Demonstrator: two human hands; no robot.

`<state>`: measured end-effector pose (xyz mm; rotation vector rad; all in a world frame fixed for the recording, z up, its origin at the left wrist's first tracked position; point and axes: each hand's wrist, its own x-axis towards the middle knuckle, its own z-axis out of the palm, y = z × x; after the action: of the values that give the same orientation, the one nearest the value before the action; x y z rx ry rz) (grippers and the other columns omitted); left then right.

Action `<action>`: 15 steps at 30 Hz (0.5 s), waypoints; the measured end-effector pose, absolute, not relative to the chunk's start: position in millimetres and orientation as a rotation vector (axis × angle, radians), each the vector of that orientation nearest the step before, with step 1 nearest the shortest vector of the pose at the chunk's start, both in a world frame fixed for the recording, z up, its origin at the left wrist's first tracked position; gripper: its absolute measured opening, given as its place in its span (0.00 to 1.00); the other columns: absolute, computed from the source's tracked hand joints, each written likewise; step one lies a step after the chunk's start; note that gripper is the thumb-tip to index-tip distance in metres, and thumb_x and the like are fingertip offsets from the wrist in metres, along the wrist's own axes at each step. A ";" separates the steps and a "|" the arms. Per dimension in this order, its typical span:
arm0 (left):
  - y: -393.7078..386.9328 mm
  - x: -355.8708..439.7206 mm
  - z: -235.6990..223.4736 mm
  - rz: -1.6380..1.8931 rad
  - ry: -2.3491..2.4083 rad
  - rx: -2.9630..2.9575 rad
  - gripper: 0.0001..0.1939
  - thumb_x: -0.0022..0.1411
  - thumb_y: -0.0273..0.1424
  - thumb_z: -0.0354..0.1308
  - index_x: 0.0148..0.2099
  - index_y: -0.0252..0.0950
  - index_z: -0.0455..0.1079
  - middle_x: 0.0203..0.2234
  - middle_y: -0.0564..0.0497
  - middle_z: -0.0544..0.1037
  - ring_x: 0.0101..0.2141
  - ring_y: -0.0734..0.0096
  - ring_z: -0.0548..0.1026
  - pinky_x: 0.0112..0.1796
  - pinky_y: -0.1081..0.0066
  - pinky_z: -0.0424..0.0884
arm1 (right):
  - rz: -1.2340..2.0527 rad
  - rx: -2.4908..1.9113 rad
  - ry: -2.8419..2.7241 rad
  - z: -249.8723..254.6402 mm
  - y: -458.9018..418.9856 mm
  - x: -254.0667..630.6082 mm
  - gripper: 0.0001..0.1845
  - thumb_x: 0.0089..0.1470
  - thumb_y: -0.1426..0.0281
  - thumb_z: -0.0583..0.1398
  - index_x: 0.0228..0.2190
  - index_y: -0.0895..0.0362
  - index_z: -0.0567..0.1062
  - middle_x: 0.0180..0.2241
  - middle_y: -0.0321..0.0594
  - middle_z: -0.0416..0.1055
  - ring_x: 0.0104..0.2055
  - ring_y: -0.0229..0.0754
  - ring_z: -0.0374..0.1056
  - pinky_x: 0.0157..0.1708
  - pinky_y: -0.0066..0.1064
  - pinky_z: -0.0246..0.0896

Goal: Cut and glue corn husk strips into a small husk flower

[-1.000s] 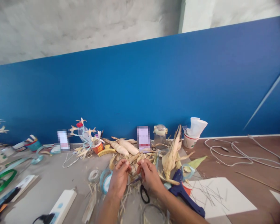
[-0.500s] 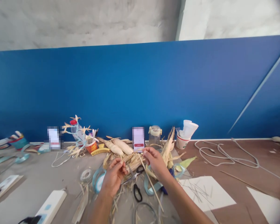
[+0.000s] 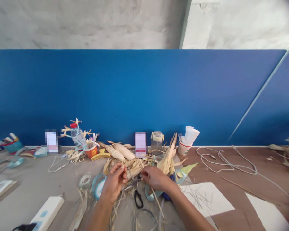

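My left hand point(image 3: 115, 181) is raised over the table, thumb and fingers pinched together; whatever is between them is too small to make out. Across from it, my right hand point(image 3: 156, 178) is closed too, fingertips pointing left and down, with their content hidden. A pale thin stalk point(image 3: 158, 203) passes beneath the right hand. Between and below the hands are black-handled scissors point(image 3: 138, 199), partly covered by the right hand. Dry corn husks point(image 3: 135, 166) are heaped just beyond the fingers. Light blue ribbon point(image 3: 95, 186) lies by the left wrist, more ribbon point(image 3: 149, 194) under the right.
Behind the husks are a phone point(image 3: 140, 144), a clear jar point(image 3: 157, 141) and paper cups point(image 3: 184, 148). A ribbon-wrapped bottle point(image 3: 74, 133) is to the left, near a tape roll point(image 3: 85, 181) and a power strip point(image 3: 48, 211). Thin wires lie on white paper point(image 3: 208, 200); white cables point(image 3: 227, 160) sprawl rightward.
My right hand has come down and toward me, now covering part of the scissors. My left hand stays pinched in about the same place. The view has shifted slightly.
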<state>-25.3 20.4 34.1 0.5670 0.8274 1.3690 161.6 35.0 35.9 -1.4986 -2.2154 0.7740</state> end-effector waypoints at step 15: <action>19.5 -22.9 33.7 1.369 0.863 0.661 0.15 0.41 0.31 0.69 0.27 0.34 0.66 0.19 0.55 0.70 0.17 0.82 0.63 0.17 0.81 0.55 | 0.651 -1.575 -2.166 44.3 36.2 182.7 0.10 0.48 0.73 0.56 0.32 0.56 0.76 0.30 0.41 0.75 0.32 0.42 0.68 0.30 0.27 0.52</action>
<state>-22.9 19.5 33.7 0.6614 0.8629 1.3694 182.7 36.2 44.3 -1.5747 -2.1658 0.6512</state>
